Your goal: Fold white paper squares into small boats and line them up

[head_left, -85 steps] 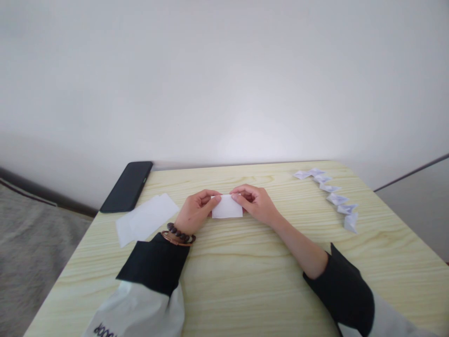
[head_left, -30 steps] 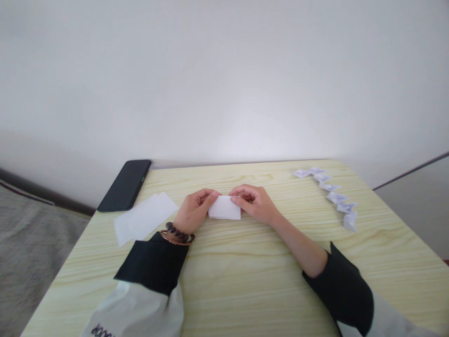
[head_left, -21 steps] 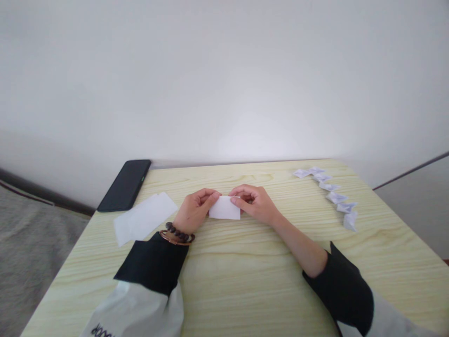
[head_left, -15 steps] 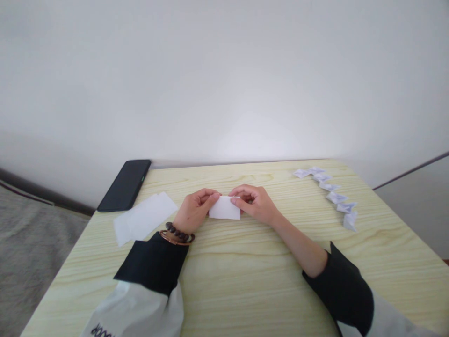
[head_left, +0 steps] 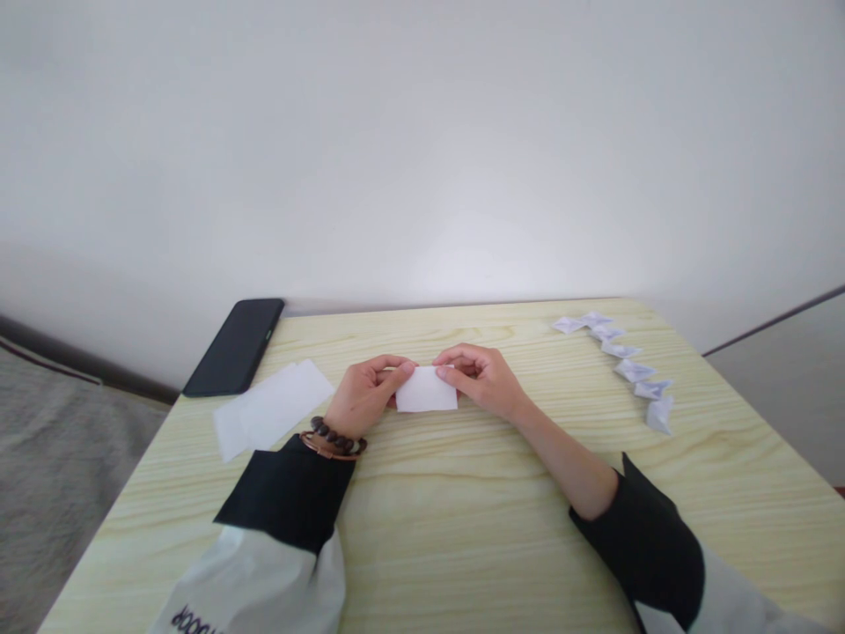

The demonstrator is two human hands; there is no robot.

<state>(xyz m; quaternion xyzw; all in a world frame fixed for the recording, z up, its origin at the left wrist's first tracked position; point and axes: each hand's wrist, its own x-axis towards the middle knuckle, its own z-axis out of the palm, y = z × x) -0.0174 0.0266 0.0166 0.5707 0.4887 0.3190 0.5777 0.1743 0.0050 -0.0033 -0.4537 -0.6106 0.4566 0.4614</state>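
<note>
Between my hands is a small white sheet of paper [head_left: 426, 392], a rectangle with its long side running left to right. My left hand [head_left: 370, 392] pinches its upper left corner, thumb on the near face. At the upper right corner, my right hand [head_left: 485, 380] grips it the same way, with the thumb in front and the fingers curled behind. The paper hides parts of the fingertips. To the left of my left hand lie white paper sheets [head_left: 277, 407], overlapping flat on the wooden table [head_left: 462, 528].
A black smartphone [head_left: 234, 348] lies at the table's back left corner. Several small folded white paper boats [head_left: 635, 371] form a curved row along the right side. Behind the table's far edge rises a white wall [head_left: 422, 158].
The paper has shifted very slightly to the right, and my right thumb sits a little higher on it. My left hand has barely moved.
</note>
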